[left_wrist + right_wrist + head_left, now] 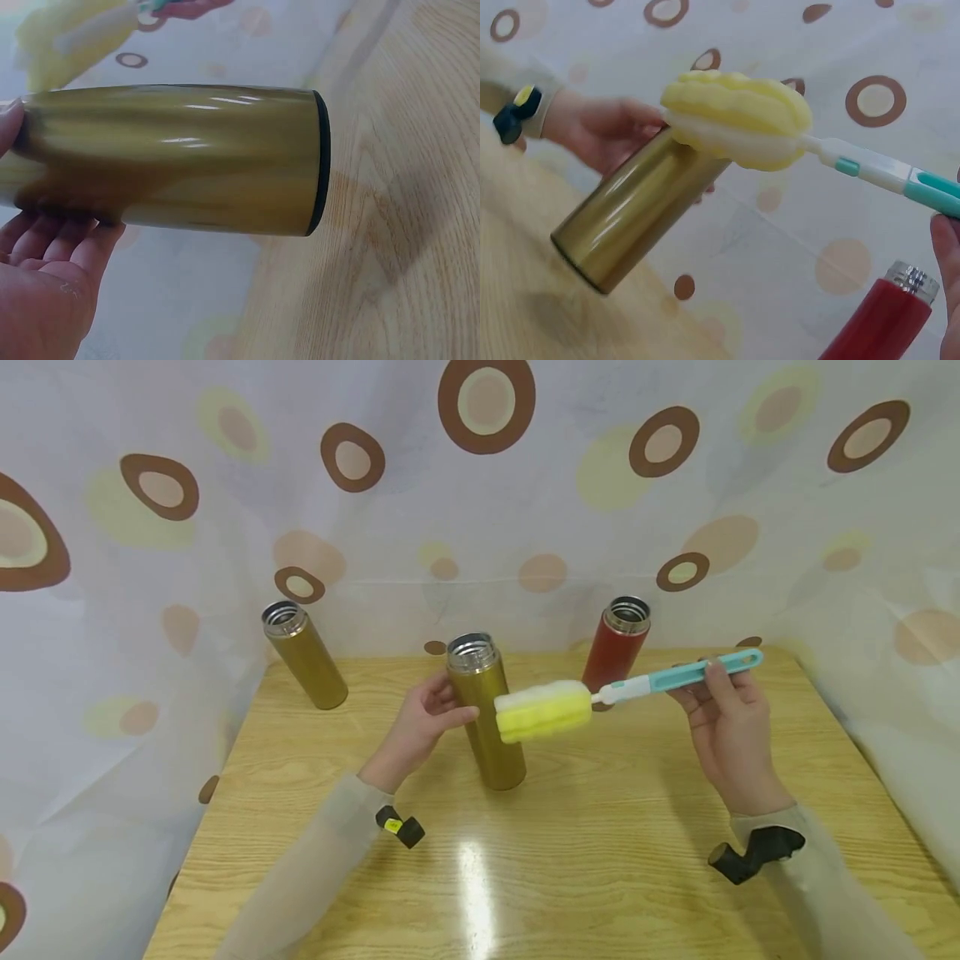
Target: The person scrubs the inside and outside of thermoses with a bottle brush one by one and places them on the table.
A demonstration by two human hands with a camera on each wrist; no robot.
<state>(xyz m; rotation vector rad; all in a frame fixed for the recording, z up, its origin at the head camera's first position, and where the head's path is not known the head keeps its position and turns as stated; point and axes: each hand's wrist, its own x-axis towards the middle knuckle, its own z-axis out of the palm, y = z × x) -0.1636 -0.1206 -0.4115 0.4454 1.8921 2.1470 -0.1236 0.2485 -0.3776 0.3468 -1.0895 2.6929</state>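
Note:
My left hand (423, 722) grips a lidless gold thermos bottle (491, 747) around its upper body, thumb on the near side. The bottle's steel mouth faces up, and its dark base (324, 165) shows clear of the wood in the left wrist view. In my right hand (731, 735) I pinch the turquoise handle of a bottle brush (678, 677). Its yellow and white sponge head (546, 714) points left and overlaps the bottle's side in the head view. Seen from the right wrist, the sponge (735, 112) covers the bottle's mouth end.
A red thermos bottle (615, 652) without a lid stands at the back, behind the brush. Another gold thermos bottle (307, 664) stands open-topped at the table's back left. Patterned cloth (480, 543) hangs behind the wooden table (600, 868).

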